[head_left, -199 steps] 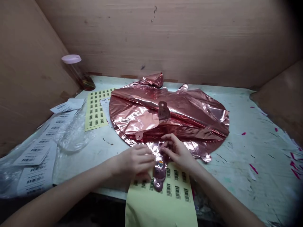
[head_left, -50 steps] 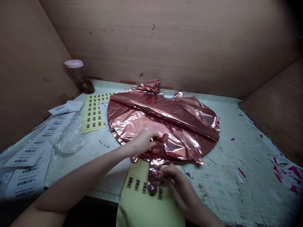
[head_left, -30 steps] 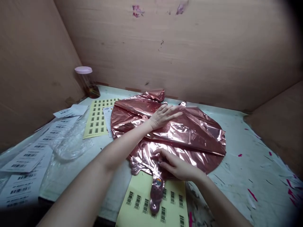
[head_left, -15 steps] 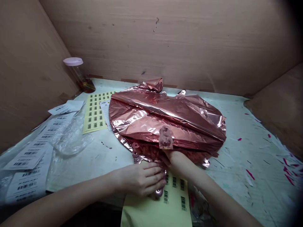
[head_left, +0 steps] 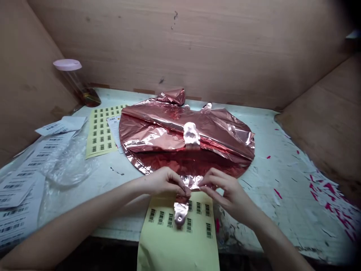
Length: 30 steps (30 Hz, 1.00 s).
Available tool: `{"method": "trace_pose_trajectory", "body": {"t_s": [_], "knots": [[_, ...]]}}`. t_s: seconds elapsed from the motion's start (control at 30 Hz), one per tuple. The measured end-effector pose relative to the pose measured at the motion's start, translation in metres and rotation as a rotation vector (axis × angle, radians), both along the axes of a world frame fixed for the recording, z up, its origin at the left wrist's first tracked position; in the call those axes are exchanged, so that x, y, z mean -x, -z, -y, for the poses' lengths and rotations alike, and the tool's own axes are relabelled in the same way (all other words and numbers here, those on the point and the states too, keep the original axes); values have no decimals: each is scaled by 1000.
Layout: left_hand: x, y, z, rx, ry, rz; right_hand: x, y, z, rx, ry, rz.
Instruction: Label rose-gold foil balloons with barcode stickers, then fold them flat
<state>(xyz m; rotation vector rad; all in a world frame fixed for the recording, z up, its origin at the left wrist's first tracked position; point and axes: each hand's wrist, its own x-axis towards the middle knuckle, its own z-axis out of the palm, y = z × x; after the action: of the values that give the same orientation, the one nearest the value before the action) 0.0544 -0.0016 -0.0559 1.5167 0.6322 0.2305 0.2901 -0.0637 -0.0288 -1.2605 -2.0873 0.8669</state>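
Foil piece (head_left: 158, 128): lies creased on your table (head_left: 284, 188), at the clock's centre; its tail (head_left: 181, 212) points to 6 o'clock.
Left hand (head_left: 162, 180): at 7 o'clock, your thumb and fingertips pinching the tail near its base.
Right hand (head_left: 228, 188): at 5 o'clock, fingertips curled in at the foil's near edge; cannot tell whether you grip it or only touch it.
Tear risk: thin-looking film; an outward pull by both your hands could stretch or split the tail's base.
Slip risk: the yellow barcode sheet (head_left: 177, 248) under the tail overhangs the table's front edge; a dragging wrist could shift it.
Hidden: your fingertips cover the tail's base; the foil's folds conceal its underside.
Cut off: lower end of the yellow barcode sheet, at 6 o'clock.
Hard to read: small barcode print; dark corner at 4 o'clock, past the pink scraps (head_left: 328, 186).
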Motion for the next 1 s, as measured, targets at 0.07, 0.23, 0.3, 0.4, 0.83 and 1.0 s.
{"method": "trace_pose_trajectory", "body": {"t_s": [0.07,0.23,0.3,0.4,0.83,1.0], "knots": [[-5,-4,-8,108,-54,-22,0,-3,19,17,32,-36],[-24,-24,-10,209,-281,-129,17,14,37,3,-2,-90],[-30,-36,-7,220,-329,-137,27,22,36,-39,143,-142],[-32,-42,-4,239,-320,-176,37,27,29,2,371,-248],[-60,-39,-168,-830,-710,-300,62,58,56,-707,107,202],[-91,-44,-238,-1051,-737,-407,79,73,67,-784,171,218]]}}
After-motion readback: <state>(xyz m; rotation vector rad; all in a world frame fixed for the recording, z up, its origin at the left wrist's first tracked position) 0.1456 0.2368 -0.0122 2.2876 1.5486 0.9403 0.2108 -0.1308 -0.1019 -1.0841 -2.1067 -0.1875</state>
